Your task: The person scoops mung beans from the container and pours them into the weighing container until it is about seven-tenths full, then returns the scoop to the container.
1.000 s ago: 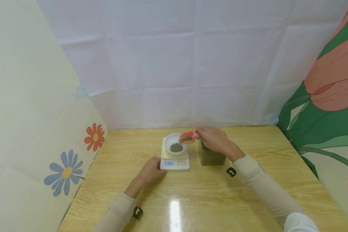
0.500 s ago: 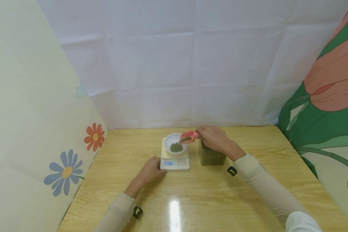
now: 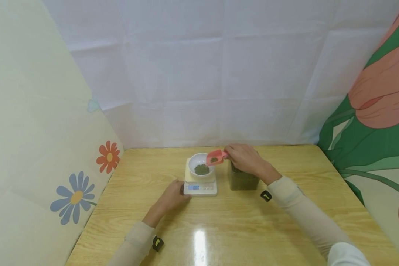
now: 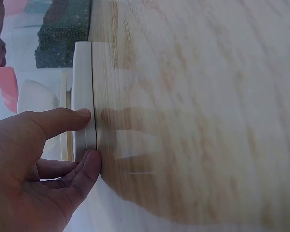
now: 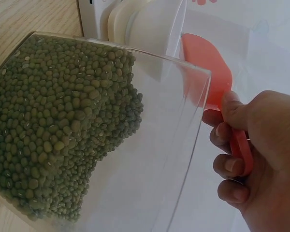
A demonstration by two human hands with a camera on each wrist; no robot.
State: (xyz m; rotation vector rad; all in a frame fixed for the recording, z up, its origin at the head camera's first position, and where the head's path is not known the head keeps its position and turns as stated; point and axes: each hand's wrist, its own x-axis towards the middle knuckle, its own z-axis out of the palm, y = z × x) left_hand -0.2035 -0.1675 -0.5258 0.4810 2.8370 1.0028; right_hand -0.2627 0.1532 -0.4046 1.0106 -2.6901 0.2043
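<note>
My right hand (image 3: 245, 159) grips the handle of a pink-red scoop (image 3: 214, 157), its fingers wrapped round it in the right wrist view. The scoop's lip tilts over the right rim of a white bowl (image 3: 196, 161), and a small heap of mung beans stays inside the scoop. More green mung beans (image 3: 201, 169) lie in the bowl. The bowl stands on a white kitchen scale (image 3: 201, 189) with a lit display. My left hand (image 3: 171, 195) holds the scale's front left corner, thumb along the front edge and fingers at the side, as the left wrist view (image 4: 43, 140) shows.
A clear square container (image 5: 135, 159), partly filled with mung beans (image 5: 48, 125), stands right of the scale, under my right hand. The wooden table (image 3: 199, 225) ends at a white cloth backdrop (image 3: 186, 85). Flower-printed panels flank it.
The beans in the scoop have dwindled to a small heap, and the digits on the scale's display have changed. My right hand has barely shifted; the left hand stays put.
</note>
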